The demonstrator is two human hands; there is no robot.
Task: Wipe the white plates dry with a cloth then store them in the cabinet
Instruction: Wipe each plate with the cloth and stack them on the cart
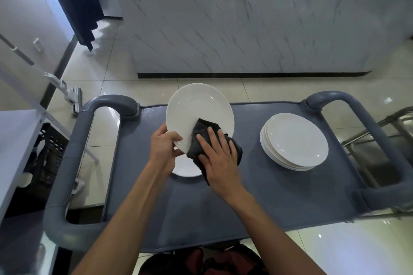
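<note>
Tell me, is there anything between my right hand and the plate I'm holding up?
Yes: the dark cloth. Your right hand presses it against the near edge of the tilted white plate, so the fingers touch cloth, not plate. Your left hand grips the plate's rim directly. That is as wiping needs.

This looks like a restaurant or canteen service area rather than a home kitchen. A grey plastic service cart (279, 196) with looped handles at both ends stands on glossy cream floor tiles (368, 250), and a stack of white plates (295, 140) sits on its right side. Beyond the cart runs a long marble-patterned counter front (245, 24) with a black plinth, and left of the cart a mop (67, 94) leans against the wall.
</note>
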